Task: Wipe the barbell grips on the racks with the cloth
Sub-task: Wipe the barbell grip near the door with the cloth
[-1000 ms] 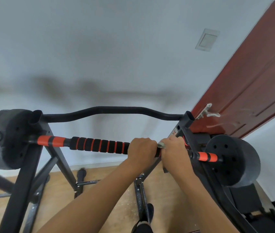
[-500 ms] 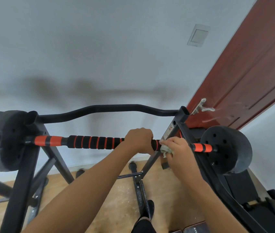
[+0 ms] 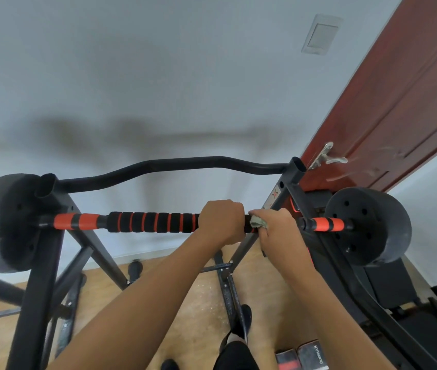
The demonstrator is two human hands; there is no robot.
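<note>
1. Presently, the barbell (image 3: 99, 221) is seen lying across the rack (image 3: 38, 263), carried on its left and right uprights, with a black weight plate (image 3: 366, 225) outside each one.
2. The cloth (image 3: 258, 222), a small pale greenish wad, is pressed against the bar's foam grip (image 3: 158, 222) close to the rack's right upright; only a crumpled corner of it is shown.
3. It is pinched onto the bar by the right hand (image 3: 278, 231), whose fingers are curled over it.
4. The foam grip is clasped bare by the left hand (image 3: 221, 222), fingers curled fully round the foam, just beside the cloth; the bar is judged to be steadied this way.
5. The wiping is judged to be in progress at the grip's right end; whether that end has been cleaned cannot be told, since no dirt or damp streak is visible.
6. The long ribbed stretch toward the rack's left upright, and the part hidden under the left hand, are taken as yet to be wiped; likewise the orange sleeves (image 3: 326, 224), if counted as grips.
7. The foam grip is shown as black ribbed foam banded with thin orange rings, matte and apparently intact.
</note>
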